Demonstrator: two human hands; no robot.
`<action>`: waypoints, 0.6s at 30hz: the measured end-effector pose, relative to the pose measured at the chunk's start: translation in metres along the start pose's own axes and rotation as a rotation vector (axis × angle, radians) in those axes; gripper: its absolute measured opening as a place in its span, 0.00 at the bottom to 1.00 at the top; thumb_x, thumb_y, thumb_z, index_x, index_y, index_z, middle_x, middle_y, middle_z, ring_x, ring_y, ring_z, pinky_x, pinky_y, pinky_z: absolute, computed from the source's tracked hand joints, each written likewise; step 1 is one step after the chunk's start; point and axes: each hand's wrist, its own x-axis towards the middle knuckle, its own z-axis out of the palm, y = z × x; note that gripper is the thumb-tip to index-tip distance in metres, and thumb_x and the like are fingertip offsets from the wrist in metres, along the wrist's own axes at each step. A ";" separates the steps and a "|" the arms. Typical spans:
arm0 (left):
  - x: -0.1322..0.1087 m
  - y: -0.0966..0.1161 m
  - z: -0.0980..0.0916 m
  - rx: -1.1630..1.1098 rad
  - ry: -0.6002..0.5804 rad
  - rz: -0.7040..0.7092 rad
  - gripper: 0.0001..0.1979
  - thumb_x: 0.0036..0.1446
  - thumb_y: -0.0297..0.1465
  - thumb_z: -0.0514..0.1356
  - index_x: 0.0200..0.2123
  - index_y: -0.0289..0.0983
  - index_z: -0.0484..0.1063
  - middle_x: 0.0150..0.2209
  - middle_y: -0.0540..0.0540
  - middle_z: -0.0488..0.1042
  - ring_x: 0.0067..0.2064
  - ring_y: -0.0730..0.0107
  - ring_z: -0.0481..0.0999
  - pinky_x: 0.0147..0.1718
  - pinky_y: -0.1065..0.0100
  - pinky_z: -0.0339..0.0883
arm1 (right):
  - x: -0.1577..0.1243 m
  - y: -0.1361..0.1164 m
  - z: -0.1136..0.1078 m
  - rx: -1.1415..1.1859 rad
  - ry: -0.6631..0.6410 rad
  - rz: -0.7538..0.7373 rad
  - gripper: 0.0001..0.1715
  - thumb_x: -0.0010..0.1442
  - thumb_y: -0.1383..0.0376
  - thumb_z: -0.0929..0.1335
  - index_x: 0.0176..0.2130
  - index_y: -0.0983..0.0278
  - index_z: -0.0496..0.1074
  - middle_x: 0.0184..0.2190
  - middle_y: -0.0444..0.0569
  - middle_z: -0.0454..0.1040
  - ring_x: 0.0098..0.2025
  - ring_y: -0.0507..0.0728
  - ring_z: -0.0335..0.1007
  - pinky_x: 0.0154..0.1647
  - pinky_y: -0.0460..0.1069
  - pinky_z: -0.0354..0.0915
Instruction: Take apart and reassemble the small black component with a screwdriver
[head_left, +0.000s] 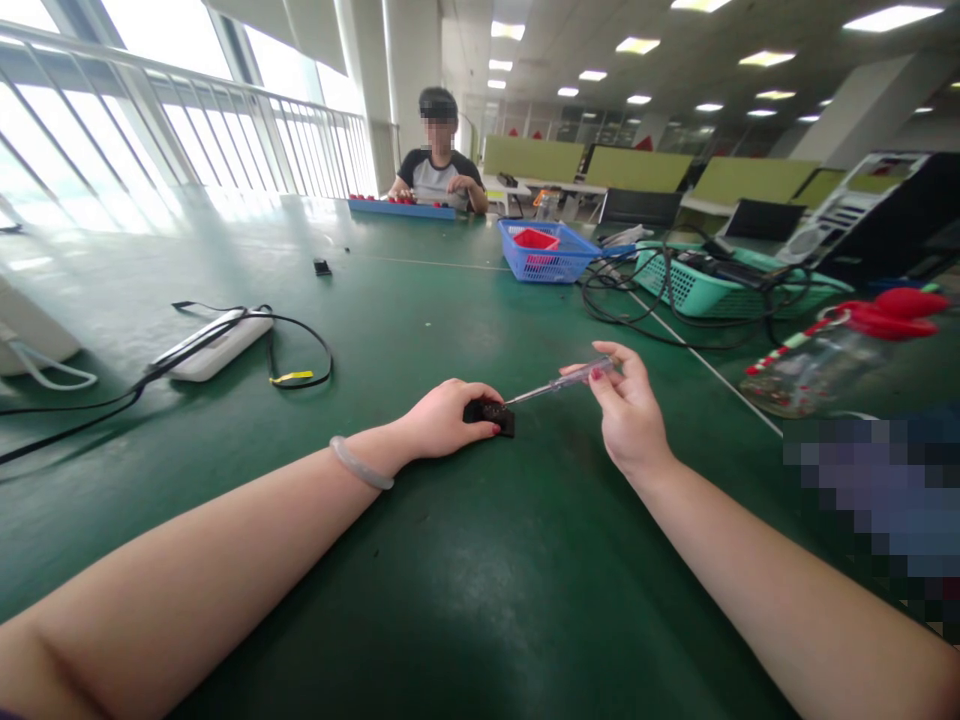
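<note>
A small black block-shaped part (504,418) rests on the green table (480,560), and my left hand (450,415) pinches it from the left between thumb and fingers. Its upper face shows small light marks too fine to make out. In my right hand (634,410) is a screwdriver (574,377) with a clear handle and a thin metal shaft. The shaft slants down to the left, its tip at the top of the black part. Whether the tip sits in a screw cannot be seen.
Left lies a white power bank (217,345) with a black strap. A small black piece (322,267) is farther back. Blue basket (551,255), green basket (720,285) with cables, and a red-topped glass bottle (832,360) stand right. A person (439,160) sits opposite behind a blue tray (401,209).
</note>
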 end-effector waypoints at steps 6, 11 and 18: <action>0.000 0.000 0.000 -0.009 0.003 -0.004 0.17 0.53 0.38 0.61 0.46 0.42 0.74 0.42 0.47 0.77 0.45 0.61 0.74 0.46 0.61 0.66 | 0.002 0.000 0.000 -0.009 0.008 0.006 0.15 0.63 0.56 0.66 0.49 0.55 0.63 0.37 0.45 0.78 0.47 0.60 0.76 0.57 0.61 0.63; 0.000 0.000 0.000 -0.011 0.002 -0.002 0.17 0.52 0.38 0.61 0.46 0.42 0.74 0.42 0.47 0.77 0.44 0.61 0.74 0.45 0.62 0.67 | 0.001 -0.001 0.000 0.009 0.002 0.011 0.15 0.63 0.56 0.66 0.49 0.55 0.63 0.36 0.45 0.78 0.48 0.59 0.76 0.58 0.60 0.63; 0.001 0.000 0.001 -0.001 -0.002 -0.022 0.18 0.52 0.39 0.61 0.46 0.42 0.74 0.43 0.47 0.77 0.46 0.60 0.73 0.47 0.60 0.66 | 0.003 0.002 0.001 0.021 0.045 0.001 0.14 0.60 0.56 0.68 0.45 0.55 0.65 0.34 0.44 0.76 0.43 0.58 0.76 0.54 0.57 0.67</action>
